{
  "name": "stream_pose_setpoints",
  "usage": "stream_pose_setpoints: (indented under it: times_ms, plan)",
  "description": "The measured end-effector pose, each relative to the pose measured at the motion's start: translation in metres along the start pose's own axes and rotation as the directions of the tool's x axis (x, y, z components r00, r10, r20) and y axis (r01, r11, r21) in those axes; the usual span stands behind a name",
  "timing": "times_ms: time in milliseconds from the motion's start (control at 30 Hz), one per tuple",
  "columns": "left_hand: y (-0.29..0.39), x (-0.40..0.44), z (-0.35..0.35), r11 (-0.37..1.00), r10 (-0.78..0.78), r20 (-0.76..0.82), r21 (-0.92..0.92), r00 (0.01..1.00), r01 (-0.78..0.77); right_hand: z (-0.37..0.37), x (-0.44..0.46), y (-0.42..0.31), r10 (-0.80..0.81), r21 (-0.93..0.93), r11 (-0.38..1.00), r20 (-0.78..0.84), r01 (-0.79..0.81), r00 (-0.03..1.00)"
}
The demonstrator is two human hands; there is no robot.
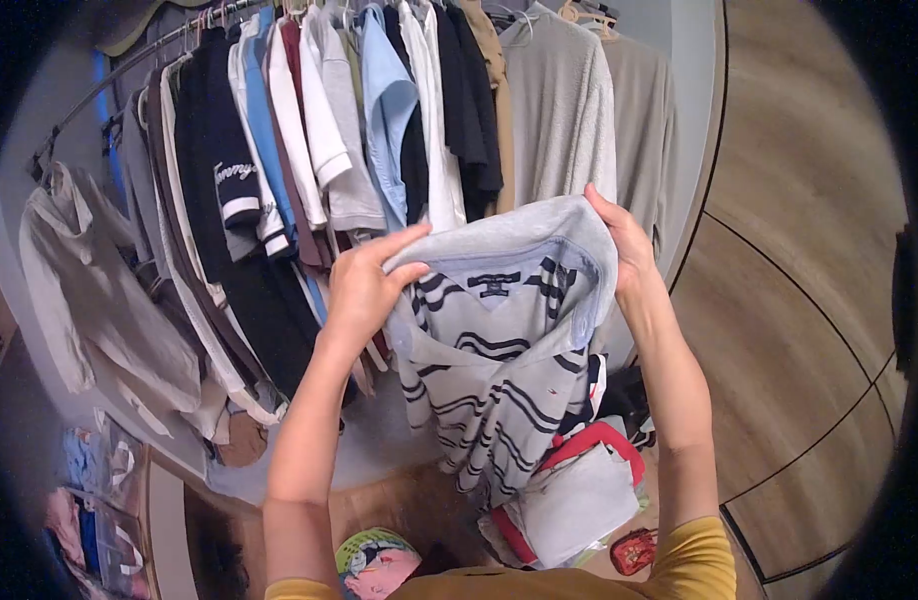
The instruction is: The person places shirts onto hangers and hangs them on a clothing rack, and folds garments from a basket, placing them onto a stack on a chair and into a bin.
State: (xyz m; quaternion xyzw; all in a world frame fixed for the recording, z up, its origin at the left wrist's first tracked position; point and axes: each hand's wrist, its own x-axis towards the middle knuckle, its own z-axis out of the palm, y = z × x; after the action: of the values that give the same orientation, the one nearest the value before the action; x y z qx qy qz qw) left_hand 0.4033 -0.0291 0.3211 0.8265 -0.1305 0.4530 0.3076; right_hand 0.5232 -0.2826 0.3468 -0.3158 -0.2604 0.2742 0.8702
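A grey polo shirt with dark wavy stripes (489, 390) hangs down between my two hands, its collar uppermost and spread wide. My left hand (364, 285) pinches one end of the grey collar between thumb and fingers. At the collar's other end, my right hand (624, 245) grips the fabric, with the thumb up along the edge. A dark label (494, 282) shows inside the neck. Most of my right fingers are hidden behind the cloth.
Many garments, among them a light blue shirt (384, 95), hang on a metal rail (149, 50) ahead. Folded clothes (579, 500) are piled on the floor below. A green basket (359, 545) holds pink cloth. Wood-grain panels (789, 250) stand at right; clear bags of clothes (104, 470) lie at left.
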Motion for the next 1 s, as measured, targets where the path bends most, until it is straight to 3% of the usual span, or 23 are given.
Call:
stream_pose_setpoints:
  times_ms: [100,200,267,333,400,467,533,600,633,667,700,767,800,867,933,1000]
  plan:
    - [-0.008,0.004,-0.015,0.990,-0.125,0.108,-0.045,0.986,0.130,0.016,0.009,0.001,-0.005,0.033,0.999,0.003,0.005,1.000]
    - [-0.035,0.010,-0.025,0.993,-0.092,0.108,-0.065,0.990,0.099,0.037,0.018,0.010,-0.032,0.089,0.996,0.017,0.030,0.999]
    - [-0.042,0.016,-0.033,0.959,-0.166,0.228,-0.189,0.959,0.210,0.048,0.024,0.016,-0.037,0.098,0.995,0.058,0.031,0.998]
    - [-0.051,0.020,-0.028,0.934,-0.050,0.271,-0.327,0.961,0.141,0.058,0.028,0.022,-0.082,0.122,0.990,0.083,0.071,0.993]
    - [-0.029,0.026,-0.029,0.923,-0.033,0.411,-0.337,0.911,0.186,0.069,0.034,0.030,-0.138,0.117,0.985,0.071,0.129,0.988]
    - [-0.028,0.026,-0.012,0.947,0.245,0.318,-0.279,0.916,-0.157,0.072,0.042,0.034,-0.096,0.116,0.990,0.116,0.083,0.989]
    - [-0.028,0.030,-0.005,0.946,0.264,0.393,-0.283,0.881,-0.157,0.070,0.048,0.031,-0.164,0.064,0.985,0.098,0.158,0.982]
    - [-0.014,0.034,-0.016,0.993,0.031,0.454,-0.117,0.890,0.025,0.071,0.050,0.021,-0.122,-0.030,0.991,0.166,0.129,0.979]
    - [-0.018,0.036,-0.013,0.994,0.039,0.451,-0.113,0.892,0.013,0.067,0.052,0.016,-0.129,-0.066,0.988,0.167,0.142,0.977]
    - [-0.023,0.038,-0.011,0.980,0.165,0.306,-0.158,0.938,-0.121,0.061,0.056,0.010,-0.136,-0.062,0.987,0.178,0.150,0.975]
    - [-0.026,0.041,-0.009,0.949,0.286,0.152,-0.180,0.946,-0.258,0.053,0.060,0.004,-0.142,-0.173,0.971,0.136,0.165,0.980]
    - [-0.029,0.051,-0.009,0.933,0.351,0.168,-0.141,0.921,-0.330,0.046,0.070,-0.003,-0.181,-0.447,0.874,0.060,0.189,0.982]
    - [-0.028,0.057,-0.007,0.912,0.410,0.185,-0.115,0.893,-0.394,0.037,0.077,-0.008,-0.181,-0.443,0.875,0.072,0.194,0.981]
    - [-0.016,0.065,-0.002,0.932,0.361,0.189,-0.109,0.913,-0.346,0.014,0.098,-0.018,-0.113,-0.761,0.637,0.063,0.121,0.992]
    - [-0.013,0.076,0.009,0.921,0.378,0.238,-0.194,0.895,-0.338,0.002,0.115,-0.023,-0.129,-0.793,0.590,0.093,0.152,0.987]
    - [-0.015,0.087,0.025,0.902,0.416,0.186,-0.206,0.890,-0.379,-0.004,0.126,-0.031,-0.093,-0.797,0.574,0.162,0.186,0.982]
